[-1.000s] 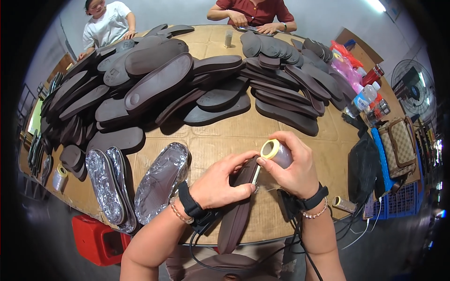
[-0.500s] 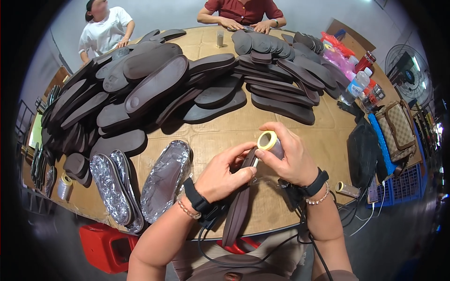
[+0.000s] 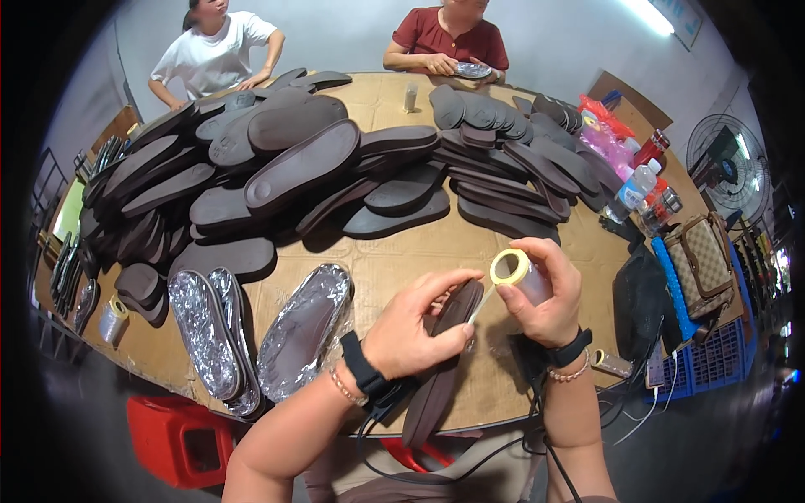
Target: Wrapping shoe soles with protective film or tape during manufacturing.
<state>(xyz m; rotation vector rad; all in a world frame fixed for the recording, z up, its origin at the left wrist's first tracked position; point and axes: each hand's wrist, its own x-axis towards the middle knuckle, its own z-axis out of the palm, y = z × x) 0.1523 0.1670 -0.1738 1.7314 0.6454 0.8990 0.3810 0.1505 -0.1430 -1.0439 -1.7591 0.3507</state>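
Note:
My left hand (image 3: 411,327) grips a dark brown shoe sole (image 3: 440,390) by its upper part, tilted on edge at the table's front. In my right hand (image 3: 549,293) is a small roll of clear stretch film (image 3: 533,283) with a yellow core, fingers and thumb closed round it. A narrow strip of film runs from the roll to the sole under my left thumb. To the left of my hands lie a film-wrapped sole (image 3: 303,331) and a leaning pair of wrapped soles (image 3: 204,335). Part of the held sole is hidden behind my left hand.
A large heap of bare soles (image 3: 302,168) covers the far side of the cardboard-topped table (image 3: 381,261). Bottles (image 3: 631,191), a bag (image 3: 698,261) and spare film rolls (image 3: 612,364) stand at right. Another film roll (image 3: 112,322) is at left. A red stool (image 3: 180,440) stands below. Two people are opposite.
My right hand has moved right with the roll, away from the left hand, and the film strip between them is longer. Across the table, the person in red now holds up a wrapped sole.

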